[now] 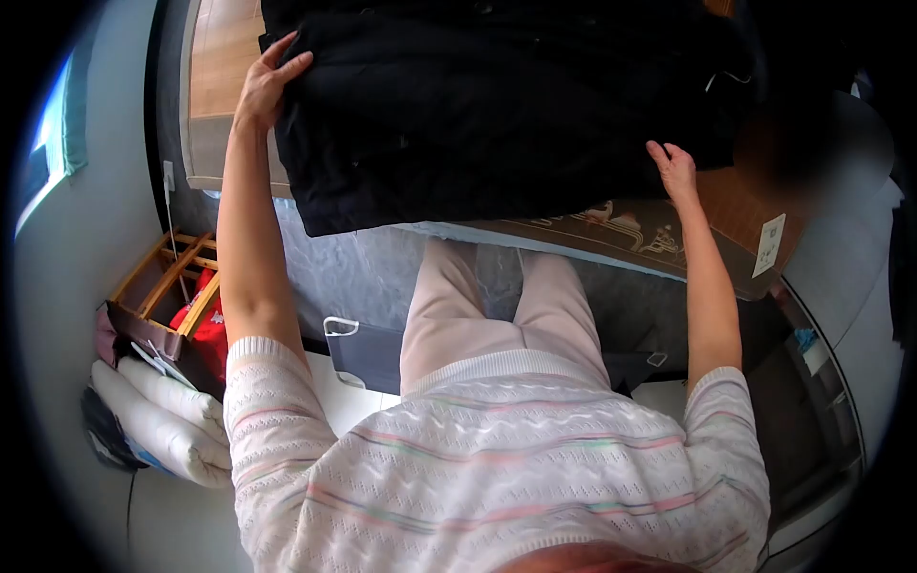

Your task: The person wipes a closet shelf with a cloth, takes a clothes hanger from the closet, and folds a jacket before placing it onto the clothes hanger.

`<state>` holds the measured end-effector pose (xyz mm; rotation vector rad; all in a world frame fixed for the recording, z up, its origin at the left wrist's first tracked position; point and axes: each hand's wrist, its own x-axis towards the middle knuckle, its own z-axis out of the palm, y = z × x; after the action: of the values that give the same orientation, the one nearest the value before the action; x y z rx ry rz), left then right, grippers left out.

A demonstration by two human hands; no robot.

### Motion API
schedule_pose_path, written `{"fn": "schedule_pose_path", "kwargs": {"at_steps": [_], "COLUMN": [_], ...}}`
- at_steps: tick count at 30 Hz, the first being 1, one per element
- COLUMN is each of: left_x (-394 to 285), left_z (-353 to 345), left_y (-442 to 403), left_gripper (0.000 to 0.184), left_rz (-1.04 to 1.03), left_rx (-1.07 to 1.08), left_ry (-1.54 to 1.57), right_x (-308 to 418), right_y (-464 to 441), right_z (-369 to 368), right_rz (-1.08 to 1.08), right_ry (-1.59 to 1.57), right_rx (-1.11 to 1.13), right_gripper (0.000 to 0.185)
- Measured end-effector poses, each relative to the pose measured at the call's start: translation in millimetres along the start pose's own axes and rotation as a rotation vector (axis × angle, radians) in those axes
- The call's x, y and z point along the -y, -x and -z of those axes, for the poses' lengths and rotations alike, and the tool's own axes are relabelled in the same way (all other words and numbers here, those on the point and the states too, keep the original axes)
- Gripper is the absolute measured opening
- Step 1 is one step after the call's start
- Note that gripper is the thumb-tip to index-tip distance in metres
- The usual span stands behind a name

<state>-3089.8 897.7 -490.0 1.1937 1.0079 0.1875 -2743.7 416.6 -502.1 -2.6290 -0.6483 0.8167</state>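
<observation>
A black garment that looks like a coat or jacket [458, 115] is spread out before me, its lower left corner hanging past the front of the bed or bench. My left hand [263, 86] lies at the garment's left edge, thumb and forefinger stretched apart over the cloth; its other fingers are partly hidden. At the lower right edge is my right hand [676, 172], thumb apart from the fingers. The dark fabric makes it hard to see whether any cloth is pinched there. A white thread or drawstring [731, 76] shows near the garment's right side.
Beneath the garment is a brown mat [712, 224] with a pale pattern and a white label [769, 245]. A wooden rack [167, 277], a red item [205, 325] and rolled white bedding [167, 420] stand on the left. Grey fabric [368, 353] lies behind my legs.
</observation>
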Motion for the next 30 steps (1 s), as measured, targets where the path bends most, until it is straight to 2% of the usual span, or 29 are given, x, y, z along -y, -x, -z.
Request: {"fn": "schedule_pose_path", "kwargs": {"at_steps": [2, 5, 8, 10, 11, 13, 15, 18, 21, 24, 27, 30], "left_x": [6.1, 26.2, 10.0, -11.1, -13.0, -14.2, -60.9, -11.8, 5.5, 5.1, 3.8, 3.2], "left_z": [4.3, 10.2, 7.8, -2.2, -2.0, 1.1, -54.3, -31.4, -33.8, -25.2, -16.2, -32.3], "left_y": [-6.2, -8.9, 9.0, 17.2, 8.8, -18.2, -0.5, -46.7, -53.6, -44.5, -21.4, 3.6], "left_gripper": [0.061, 0.063, 0.065, 0.066, 0.063, 0.057, 0.018, 0.028, 0.032, 0.034, 0.036, 0.036], "left_rz": [-0.004, -0.003, 0.001, -0.020, -0.010, 0.003, 0.090, -0.062, -0.186, -0.164, -0.084, -0.149], "left_rx": [-0.024, -0.104, -0.115, -0.120, -0.149, -0.210, -0.408, -0.487, -0.586, -0.508, -0.433, -0.419], "left_ry": [0.012, -0.148, -0.347, -0.514, -0.516, -0.516, -0.586, -0.532, -0.720, -0.503, -0.018, -0.038], "right_x": [-6.1, 5.6, 45.9, 106.4, 129.6, 157.7, 155.6, 119.5, 113.0, 117.8, 127.2, 128.7], "right_y": [-11.1, -10.9, 18.4, 48.5, 65.5, 85.1, 86.5, 71.3, 69.2, 81.0, 97.4, 105.7], "right_z": [-11.4, 1.2, 9.5, 12.8, 5.2, -13.4, -40.3, -66.4, -65.1, -58.7, -51.5, -64.8], "right_rz": [0.021, -0.102, 0.252, 0.358, 0.374, 0.592, 0.691, 0.692, 0.707, 0.719, 0.686, 0.638], "right_ry": [0.082, 0.149, 0.125, -0.057, -0.136, 0.020, 0.205, 0.309, 0.307, 0.314, 0.235, 0.256], "right_rx": [-0.088, 0.097, -0.271, -0.258, -0.158, 0.010, -0.016, 0.029, 0.028, -0.008, -0.012, 0.018], "right_gripper": [0.060, 0.051, 0.034, 0.021, 0.020, 0.031, 0.045, 0.055, 0.060, 0.059, 0.055, 0.049]}}
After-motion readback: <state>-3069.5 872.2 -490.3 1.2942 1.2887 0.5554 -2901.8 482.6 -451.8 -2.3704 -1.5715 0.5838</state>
